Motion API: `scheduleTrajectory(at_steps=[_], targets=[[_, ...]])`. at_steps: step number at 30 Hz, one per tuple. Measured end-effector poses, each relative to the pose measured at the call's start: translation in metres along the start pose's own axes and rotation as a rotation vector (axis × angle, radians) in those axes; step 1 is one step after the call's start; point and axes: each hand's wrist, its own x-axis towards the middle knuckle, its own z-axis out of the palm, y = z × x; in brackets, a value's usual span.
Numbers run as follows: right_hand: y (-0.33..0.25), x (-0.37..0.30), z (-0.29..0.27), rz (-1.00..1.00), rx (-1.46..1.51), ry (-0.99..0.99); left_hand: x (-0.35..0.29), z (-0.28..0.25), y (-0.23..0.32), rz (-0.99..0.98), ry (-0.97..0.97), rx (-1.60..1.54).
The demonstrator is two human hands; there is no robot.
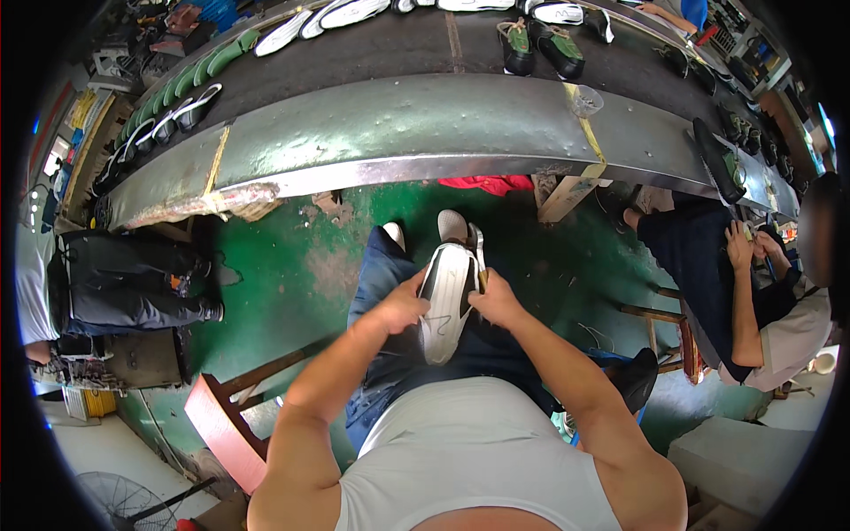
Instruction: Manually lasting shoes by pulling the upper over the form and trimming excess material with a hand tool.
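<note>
White tank top (469,451), both hands (405,308) gripping white shoe sole (444,305); long axis pointing away, leaning slightly right

You hold a shoe (445,305), sole-up, over your lap (390,365). Your left fingers (418,308) grip its left edge; your right fingers (482,302) are at its right edge, around a slim tool (482,280). Ahead, the counter (372,124) carries green-and-black shoes (558,53) and a row of white soles (354,12). A person (748,305) sits at your right, a second person (133,283) at your left.
</note>
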Motion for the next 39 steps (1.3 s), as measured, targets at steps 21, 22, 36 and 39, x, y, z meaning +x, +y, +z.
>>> scheduleTrajectory(at_steps=[21,22,36,39], targets=[[-0.069,-0.051,-0.067,-0.424,-0.905,-0.401,-0.017,0.02,-0.059,0.179,-0.082,0.014],[-0.073,-0.05,-0.065,-0.426,-0.906,-0.403,-0.015,0.018,-0.059,0.132,-0.151,-0.311],[-0.05,-0.028,-0.045,-0.333,-0.722,-0.275,0.005,0.032,-0.053,0.347,0.553,0.456],[-0.01,-0.031,-0.036,-0.311,-0.601,-0.244,0.011,0.026,-0.06,0.635,0.541,0.713]])
